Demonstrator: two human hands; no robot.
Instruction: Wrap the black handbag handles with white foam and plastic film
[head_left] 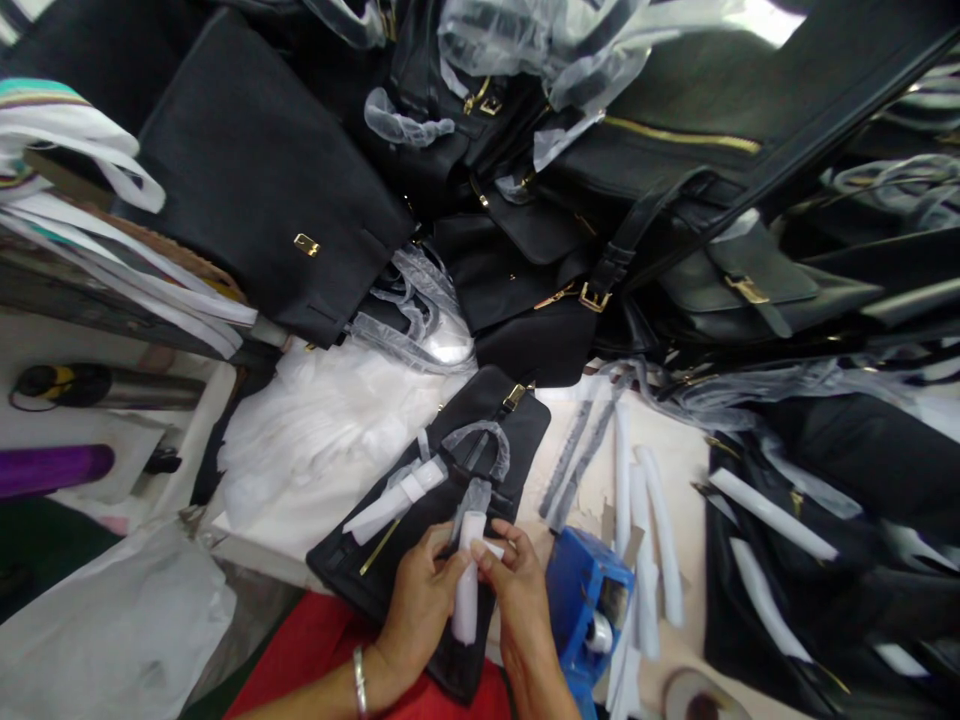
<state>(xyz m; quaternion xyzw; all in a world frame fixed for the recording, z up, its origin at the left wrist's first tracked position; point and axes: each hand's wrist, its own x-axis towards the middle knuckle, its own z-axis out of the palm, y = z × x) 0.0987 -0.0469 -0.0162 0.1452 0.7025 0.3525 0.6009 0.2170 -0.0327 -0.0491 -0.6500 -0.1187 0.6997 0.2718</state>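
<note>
A black leather backpack (529,425) lies slanted before me, with a gold buckle at its top and a plastic-wrapped handle (495,450). One of its straps is covered by a white foam wrap (465,620). My left hand (424,595) is closed on that wrapped strap from the left. From the right, my right hand (517,585) pinches the same wrap, thumb against thumb, with a small white end showing between its fingers. The second strap (397,500), also in a white wrap, lies across the bag to the left, beside a gold zip.
Right of the bag stands a blue tape dispenser (585,600), beside loose white foam strips (660,540) and a tape roll (697,695). Thin white sheets (315,430) are heaped on the left. Several black bags (262,180) crowd the back and right. A steel bottle (142,388) lies far left.
</note>
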